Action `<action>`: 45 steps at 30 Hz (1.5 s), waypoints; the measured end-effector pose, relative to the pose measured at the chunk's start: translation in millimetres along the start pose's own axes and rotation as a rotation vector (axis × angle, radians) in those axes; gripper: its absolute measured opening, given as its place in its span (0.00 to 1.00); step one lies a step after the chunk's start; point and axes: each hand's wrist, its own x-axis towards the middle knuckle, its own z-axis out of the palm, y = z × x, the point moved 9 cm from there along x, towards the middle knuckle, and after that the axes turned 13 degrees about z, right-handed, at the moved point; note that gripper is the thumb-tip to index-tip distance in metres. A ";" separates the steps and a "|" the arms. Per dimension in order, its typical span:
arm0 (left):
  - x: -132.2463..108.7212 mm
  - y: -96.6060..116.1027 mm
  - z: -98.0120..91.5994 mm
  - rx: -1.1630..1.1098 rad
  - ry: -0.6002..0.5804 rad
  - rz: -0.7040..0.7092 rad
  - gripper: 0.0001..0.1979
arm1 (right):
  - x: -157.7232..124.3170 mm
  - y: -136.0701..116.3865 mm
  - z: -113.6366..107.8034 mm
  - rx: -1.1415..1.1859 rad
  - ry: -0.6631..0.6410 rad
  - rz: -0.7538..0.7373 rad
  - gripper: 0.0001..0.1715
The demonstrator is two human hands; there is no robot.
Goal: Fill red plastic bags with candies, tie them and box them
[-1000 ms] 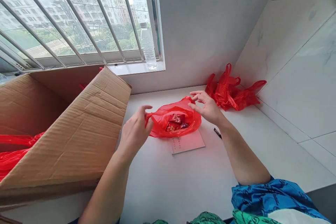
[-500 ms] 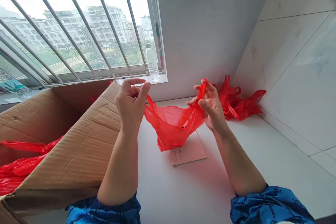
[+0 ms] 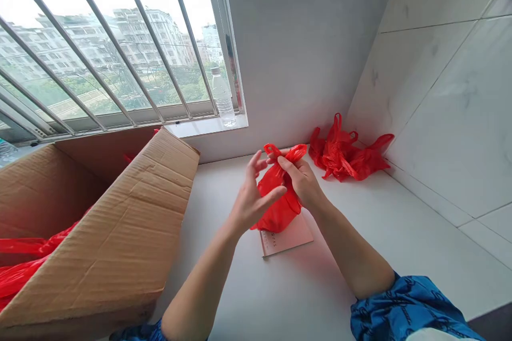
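Observation:
A red plastic bag hangs bunched at its neck, its handle loops sticking up at the top. My right hand pinches the gathered neck between thumb and fingers. Close against the bag's left side is my left hand, fingers and thumb spread apart, gripping nothing that I can see. Beneath the bag lies a pale pinkish booklet with small dark print along its left side; the bag covers its upper part. What the bag contains, if anything, is hidden.
At the left stands an open cardboard box with red plastic bags inside. More knotted red bags sit in the back right corner of the white tabletop. A clear bottle stands on the sill by the barred window.
Both hands have come together, and the stretched bag is now gathered at the neck in my right hand. My left hand has let go of its handle and opened. The view has shifted slightly right.

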 end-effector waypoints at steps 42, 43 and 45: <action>-36.2 -58.8 9.6 0.049 -0.144 -0.303 0.06 | 6.7 92.9 7.8 -0.003 0.064 0.268 0.19; -38.2 -61.1 14.7 -0.116 -0.169 -0.360 0.06 | 8.8 97.2 5.0 0.065 0.076 0.310 0.22; -41.0 -63.1 20.4 -0.461 -0.172 -0.462 0.08 | 11.9 99.6 3.8 0.172 0.031 0.371 0.28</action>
